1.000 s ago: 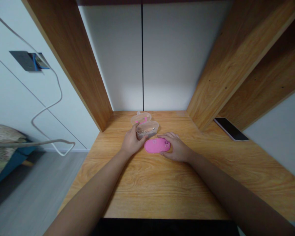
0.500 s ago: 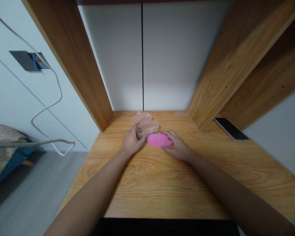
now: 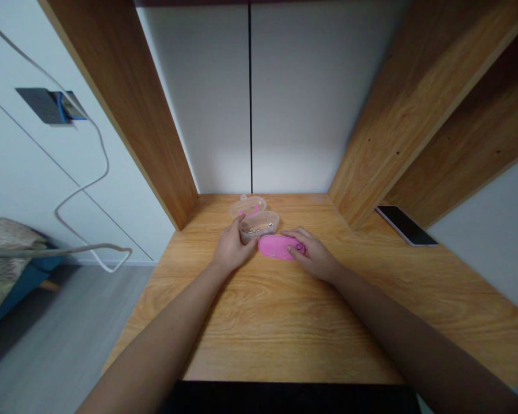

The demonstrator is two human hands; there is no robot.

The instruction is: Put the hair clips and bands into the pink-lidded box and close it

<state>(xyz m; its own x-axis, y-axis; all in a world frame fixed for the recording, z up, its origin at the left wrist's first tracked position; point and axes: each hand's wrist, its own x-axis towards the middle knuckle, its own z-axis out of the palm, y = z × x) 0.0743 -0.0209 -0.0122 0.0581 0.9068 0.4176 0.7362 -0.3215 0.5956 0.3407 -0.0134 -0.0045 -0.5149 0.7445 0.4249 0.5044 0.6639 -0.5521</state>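
A clear plastic box with an open hinged lid stands on the wooden table; small shiny pieces, too small to name, lie inside it. My left hand wraps round the box's left and near side, its thumb close to the left end of a pink oval tray. Gripping the right end of that tray is my right hand, with the thumb over its top face and the fingers along its far edge. A small dark outline shows on the tray by the thumb; I cannot make it out.
The box's clear lid, with pink marking, lies open behind it. A phone rests at the right by the wooden panel. Wooden uprights flank the table, and a white cable hangs at the left.
My right thumb has shifted from the tray's near edge onto its top face. The tray has tilted slightly. My left hand and the box have stayed put.
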